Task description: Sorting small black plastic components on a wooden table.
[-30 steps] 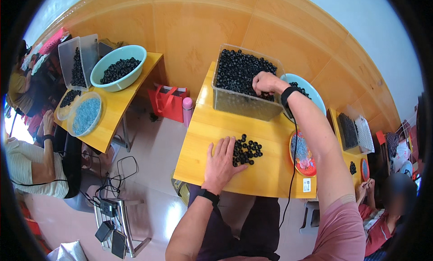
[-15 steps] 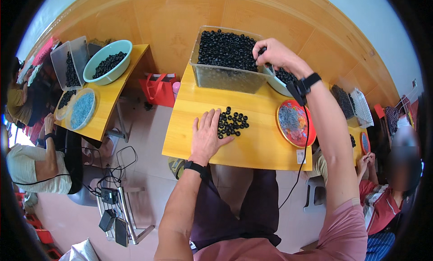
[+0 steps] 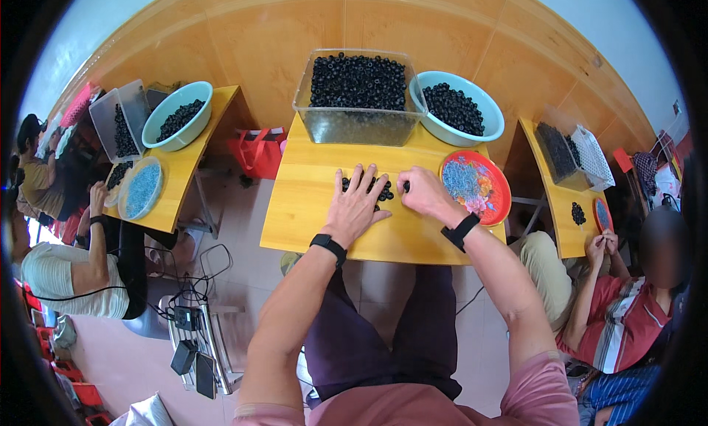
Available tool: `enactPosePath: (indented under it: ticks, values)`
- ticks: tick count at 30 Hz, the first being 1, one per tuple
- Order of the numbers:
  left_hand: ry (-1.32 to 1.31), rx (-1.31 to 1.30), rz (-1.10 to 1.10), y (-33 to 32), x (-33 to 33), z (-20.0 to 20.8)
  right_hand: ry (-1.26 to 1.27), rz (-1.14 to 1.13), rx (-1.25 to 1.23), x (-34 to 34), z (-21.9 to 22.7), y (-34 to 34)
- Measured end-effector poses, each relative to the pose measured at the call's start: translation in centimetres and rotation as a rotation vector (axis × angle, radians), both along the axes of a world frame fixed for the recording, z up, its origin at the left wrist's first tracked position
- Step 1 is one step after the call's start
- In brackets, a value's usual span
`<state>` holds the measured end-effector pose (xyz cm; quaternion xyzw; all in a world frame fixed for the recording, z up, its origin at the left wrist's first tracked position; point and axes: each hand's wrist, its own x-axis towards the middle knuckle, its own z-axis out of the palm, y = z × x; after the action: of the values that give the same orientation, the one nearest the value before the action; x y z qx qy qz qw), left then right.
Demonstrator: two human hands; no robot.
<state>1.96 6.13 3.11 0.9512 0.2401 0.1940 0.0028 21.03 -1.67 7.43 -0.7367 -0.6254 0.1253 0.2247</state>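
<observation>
Yellow wooden desk [image 3: 295, 205]: loose black ring-shaped pieces [image 3: 386, 194] lie under and between fingers of the flat, spread left hand [image 3: 352, 214]. Right hand [image 3: 425, 194], just right of them, curled, gripping a black piece [image 3: 406, 186].

wearer's two hands [image 3: 354, 211], three yellow tables [image 3: 310, 205], two turquoise basins [image 3: 493, 116]

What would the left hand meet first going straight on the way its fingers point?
Probably the clear bin, past a strip of table. The left hand lies over some beads; any height above them is unclear.
</observation>
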Motion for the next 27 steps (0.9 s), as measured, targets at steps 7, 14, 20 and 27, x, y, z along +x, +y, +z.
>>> enactPosePath:
  ticks: [7, 14, 20, 27]
  values:
    - [0.053, 0.049, -0.014, 1.7, 2.5, -1.5, -0.134, 0.025, 0.045, -1.9, -2.6, -1.1]
    - [-0.023, -0.017, 0.162, 2.8, 1.8, -0.9, -0.098, 0.028, 0.093, -2.7, -3.3, -0.5]
    - [-0.064, -0.177, 0.197, 0.7, -2.7, -0.6, -0.073, 0.044, 0.228, -4.0, -3.9, 0.4]
    - [-0.126, -0.166, 0.226, -2.0, -4.4, -2.1, -0.307, 0.114, 0.391, -6.1, -5.2, 0.7]
